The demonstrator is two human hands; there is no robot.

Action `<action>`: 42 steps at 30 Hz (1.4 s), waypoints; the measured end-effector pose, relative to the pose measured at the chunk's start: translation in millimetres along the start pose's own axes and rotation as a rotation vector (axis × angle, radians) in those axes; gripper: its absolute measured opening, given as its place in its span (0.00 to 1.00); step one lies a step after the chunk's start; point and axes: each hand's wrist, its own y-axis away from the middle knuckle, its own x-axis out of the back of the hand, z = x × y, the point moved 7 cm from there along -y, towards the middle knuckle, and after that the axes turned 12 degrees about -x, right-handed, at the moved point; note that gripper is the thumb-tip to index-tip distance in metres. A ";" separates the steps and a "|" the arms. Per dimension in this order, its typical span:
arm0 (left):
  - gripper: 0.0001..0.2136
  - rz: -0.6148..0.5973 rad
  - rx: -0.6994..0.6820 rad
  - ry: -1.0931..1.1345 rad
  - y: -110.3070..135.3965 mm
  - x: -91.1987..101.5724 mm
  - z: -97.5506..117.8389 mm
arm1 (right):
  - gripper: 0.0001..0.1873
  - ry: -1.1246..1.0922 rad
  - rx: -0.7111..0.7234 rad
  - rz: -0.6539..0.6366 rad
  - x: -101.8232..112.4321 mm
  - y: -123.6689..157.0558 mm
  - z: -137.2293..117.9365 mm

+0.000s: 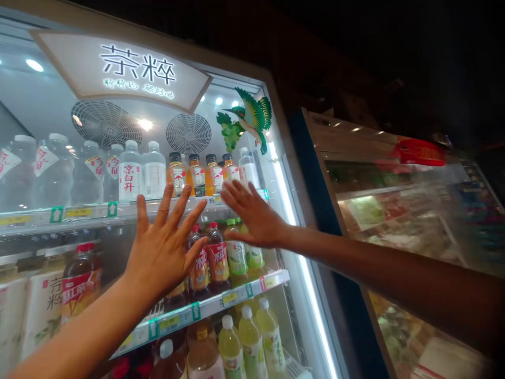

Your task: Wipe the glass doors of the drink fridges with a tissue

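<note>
Though glassy, round-shouldered plastic bottles point(131, 171)

A shop is indicated by a brightly lit drinks cooler point(294, 179), headed by a sign point(138, 68), where bottles point(130, 173) are lined up on labelled shelves point(283, 277), and by a second display case point(351, 139) stocked with blurred packaged goods point(366, 208).

Neighbouring cooler point(351, 139) — bright red sign point(420, 152)

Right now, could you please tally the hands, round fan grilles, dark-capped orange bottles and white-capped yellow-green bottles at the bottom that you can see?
Left hand and right hand: 2
Round fan grilles: 2
Dark-capped orange bottles: 4
White-capped yellow-green bottles: 3
Total: 11
</note>
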 end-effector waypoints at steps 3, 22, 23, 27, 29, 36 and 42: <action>0.35 -0.020 0.016 -0.007 -18.7 -7.3 12.0 | 0.51 0.013 -0.296 0.032 5.3 -16.2 45.4; 0.33 -0.154 0.101 -0.076 -64.7 -34.6 64.9 | 0.51 -0.195 -0.100 0.098 5.8 14.7 105.8; 0.32 -0.158 0.110 -0.081 -63.3 -34.0 63.5 | 0.51 -0.203 -0.225 0.134 8.2 10.5 119.8; 0.33 -0.147 0.114 -0.127 -47.0 -23.9 54.0 | 0.52 -0.239 -0.227 0.173 6.8 27.6 96.1; 0.33 -0.135 0.099 -0.161 -33.4 -15.5 46.2 | 0.52 -0.241 0.063 0.124 1.0 46.4 48.8; 0.32 -0.131 0.112 -0.225 17.7 19.4 -4.2 | 0.48 -0.197 -0.178 0.215 3.9 -19.3 19.2; 0.33 -0.140 0.093 -0.266 80.7 58.3 -65.3 | 0.51 -0.178 0.269 0.122 -2.0 -27.1 -122.8</action>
